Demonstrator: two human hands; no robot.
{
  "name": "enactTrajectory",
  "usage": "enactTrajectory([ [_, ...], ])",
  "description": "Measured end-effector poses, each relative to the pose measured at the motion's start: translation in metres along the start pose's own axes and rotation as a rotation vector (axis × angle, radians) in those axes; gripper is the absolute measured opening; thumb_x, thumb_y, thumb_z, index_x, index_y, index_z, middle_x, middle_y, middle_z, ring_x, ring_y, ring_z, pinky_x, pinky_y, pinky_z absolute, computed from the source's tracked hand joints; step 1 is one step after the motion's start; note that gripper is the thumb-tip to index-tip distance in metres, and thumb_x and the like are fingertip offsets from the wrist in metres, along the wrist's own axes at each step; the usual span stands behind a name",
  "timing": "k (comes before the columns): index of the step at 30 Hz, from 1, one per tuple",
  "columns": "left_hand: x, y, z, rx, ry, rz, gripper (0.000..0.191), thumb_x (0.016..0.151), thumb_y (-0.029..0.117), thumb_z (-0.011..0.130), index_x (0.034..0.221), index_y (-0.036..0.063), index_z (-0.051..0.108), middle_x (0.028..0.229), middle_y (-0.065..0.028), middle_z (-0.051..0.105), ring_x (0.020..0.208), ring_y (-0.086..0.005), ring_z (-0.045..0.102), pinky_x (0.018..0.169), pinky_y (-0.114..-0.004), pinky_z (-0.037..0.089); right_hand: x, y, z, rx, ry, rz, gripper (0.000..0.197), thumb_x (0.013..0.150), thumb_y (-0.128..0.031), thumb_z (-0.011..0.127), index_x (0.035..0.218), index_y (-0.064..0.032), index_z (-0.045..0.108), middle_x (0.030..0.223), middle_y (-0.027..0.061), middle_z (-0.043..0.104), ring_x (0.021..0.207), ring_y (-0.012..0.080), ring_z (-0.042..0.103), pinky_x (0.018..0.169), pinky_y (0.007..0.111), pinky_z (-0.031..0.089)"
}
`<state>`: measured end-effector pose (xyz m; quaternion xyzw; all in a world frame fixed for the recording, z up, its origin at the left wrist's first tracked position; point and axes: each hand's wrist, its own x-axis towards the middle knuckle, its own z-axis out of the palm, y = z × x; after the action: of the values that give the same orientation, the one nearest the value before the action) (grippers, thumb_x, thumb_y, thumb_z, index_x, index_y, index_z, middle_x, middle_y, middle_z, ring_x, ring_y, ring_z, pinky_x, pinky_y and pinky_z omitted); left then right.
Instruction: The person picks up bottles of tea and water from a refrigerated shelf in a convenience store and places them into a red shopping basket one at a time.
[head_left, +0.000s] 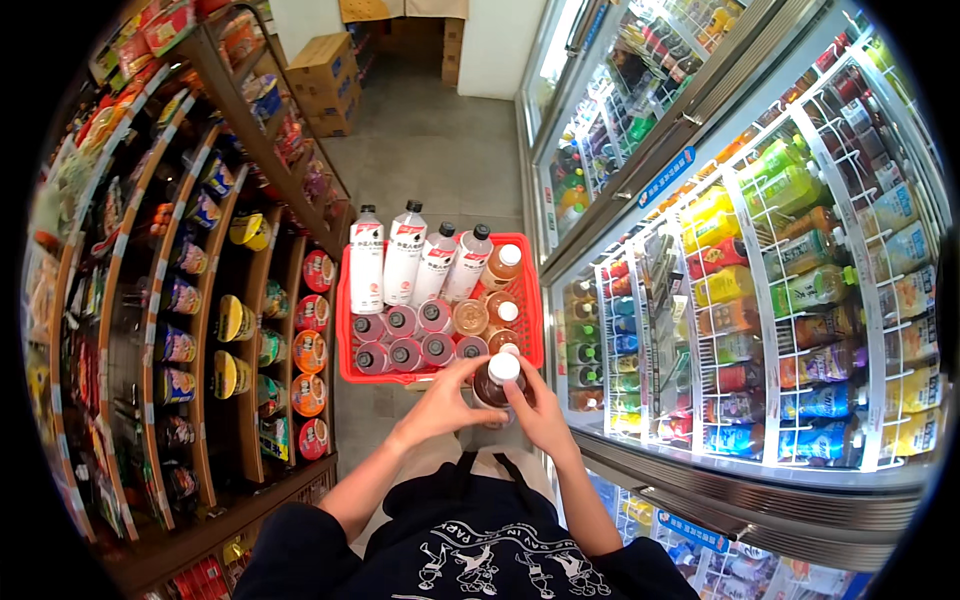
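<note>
Both of my hands meet around a dark drink bottle with a white cap, at the near right corner of a red plastic basket. My left hand curves round the bottle's left side, and my right hand has its fingers against the cap and right side. Inside the basket, several tall white-labelled bottles with black caps lean at the far side. Several upright black-capped bottles fill the near left. Amber drink bottles with white caps line the right side.
Shelves with instant noodle cups and packets rise on the left. On the right, glass-fronted coolers hold rows of drink bottles behind white wire racks. Cardboard boxes are stacked farther along the grey floor, near a doorway.
</note>
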<state>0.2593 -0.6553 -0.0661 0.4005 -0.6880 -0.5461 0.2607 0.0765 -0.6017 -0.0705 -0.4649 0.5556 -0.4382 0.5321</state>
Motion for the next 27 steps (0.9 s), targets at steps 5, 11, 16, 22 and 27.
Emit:
enactTrajectory([
  [5, 0.052, -0.003, -0.008, 0.021, 0.095, 0.131, 0.083, 0.061, 0.026, 0.089, 0.13, -0.0007, 0.051, 0.115, -0.0194, 0.061, 0.104, -0.0301, 0.061, 0.085, -0.039, 0.051, 0.041, 0.0, -0.01, -0.024, 0.107, -0.003, 0.056, 0.096, -0.028, 0.059, 0.142, -0.0005, 0.04, 0.134, 0.0185, 0.053, 0.123, 0.0225, 0.051, 0.101, 0.035, 0.042],
  [11, 0.1, -0.033, 0.009, 0.018, 0.165, 0.065, 0.081, 0.063, 0.025, 0.087, 0.13, -0.0023, 0.05, 0.114, -0.021, 0.062, 0.101, -0.029, 0.064, 0.083, -0.038, 0.051, 0.091, 0.014, -0.034, -0.151, 0.129, 0.013, 0.056, 0.096, -0.033, 0.058, 0.138, 0.0015, 0.044, 0.131, 0.0216, 0.055, 0.121, 0.0261, 0.055, 0.1, 0.036, 0.043],
  [16, 0.117, -0.056, 0.017, -0.108, 0.17, -0.048, 0.083, 0.068, 0.022, 0.086, 0.135, -0.0015, 0.042, 0.115, -0.0181, 0.061, 0.104, -0.0255, 0.063, 0.087, -0.037, 0.051, 0.13, 0.03, -0.049, -0.391, 0.093, 0.127, 0.056, 0.091, -0.039, 0.062, 0.126, 0.0037, 0.056, 0.115, 0.028, 0.061, 0.107, 0.035, 0.061, 0.092, 0.038, 0.046],
  [22, 0.137, -0.065, 0.016, -0.017, 0.182, -0.137, 0.076, 0.071, 0.03, 0.084, 0.13, -0.0008, 0.049, 0.116, -0.0194, 0.061, 0.104, -0.0258, 0.062, 0.088, -0.037, 0.05, 0.158, 0.035, -0.052, -0.468, 0.095, 0.08, 0.052, 0.091, -0.04, 0.061, 0.121, 0.0018, 0.061, 0.096, 0.0264, 0.058, 0.09, 0.0363, 0.059, 0.086, 0.042, 0.047],
  [27, 0.149, -0.061, 0.015, 0.138, 0.132, -0.289, 0.075, 0.075, 0.041, 0.077, 0.13, -0.003, 0.051, 0.124, -0.0242, 0.054, 0.106, -0.0312, 0.058, 0.087, -0.038, 0.048, 0.169, 0.03, -0.058, -0.445, 0.094, 0.089, 0.05, 0.09, -0.039, 0.061, 0.115, 0.0036, 0.063, 0.101, 0.0274, 0.058, 0.097, 0.0377, 0.059, 0.088, 0.042, 0.046],
])
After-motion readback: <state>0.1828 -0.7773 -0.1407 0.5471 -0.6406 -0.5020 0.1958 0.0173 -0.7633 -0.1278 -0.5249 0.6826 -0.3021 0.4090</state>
